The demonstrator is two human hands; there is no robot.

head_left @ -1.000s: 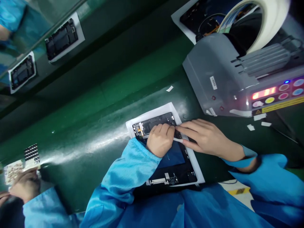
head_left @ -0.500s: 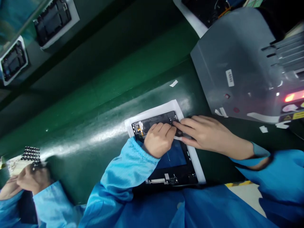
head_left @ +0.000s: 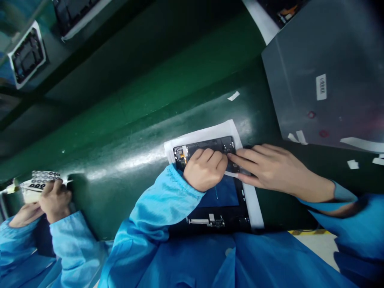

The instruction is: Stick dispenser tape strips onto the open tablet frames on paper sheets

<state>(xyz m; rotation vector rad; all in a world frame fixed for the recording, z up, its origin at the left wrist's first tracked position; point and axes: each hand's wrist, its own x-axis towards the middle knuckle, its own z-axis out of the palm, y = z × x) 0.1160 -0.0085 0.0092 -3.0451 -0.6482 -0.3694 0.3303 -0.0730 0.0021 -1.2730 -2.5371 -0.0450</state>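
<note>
An opened tablet (head_left: pixel 217 200) lies on a white sheet (head_left: pixel 255 210) in front of me, its dark inner parts and a blue panel exposed. My left hand (head_left: pixel 205 170) is closed in a fist over its upper part; what the fingers hold, if anything, is hidden beneath them. From the right, my right hand (head_left: pixel 264 168) reaches over the tablet's edge with fingers stretched out. Its index fingertip touches the tablet close to the left fist, and the thumb sits lower, apart from it. Between thumb and fingers shows a dark piece with a pale lower edge, partly covered.
A grey machine (head_left: pixel 324 72) with a barcode label stands at the right. White paper scraps (head_left: pixel 233 96) lie on the green table (head_left: pixel 120 200). At the left, a co-worker's hands (head_left: pixel 55 200) hold a sheet of black rings (head_left: pixel 45 177). Other device housings (head_left: pixel 28 56) rest at the upper left.
The view has shifted, so the machine and tablet appear further right. Both my hands keep nearly the same place on the tablet. The co-worker's hands and the ring sheet have moved slightly.
</note>
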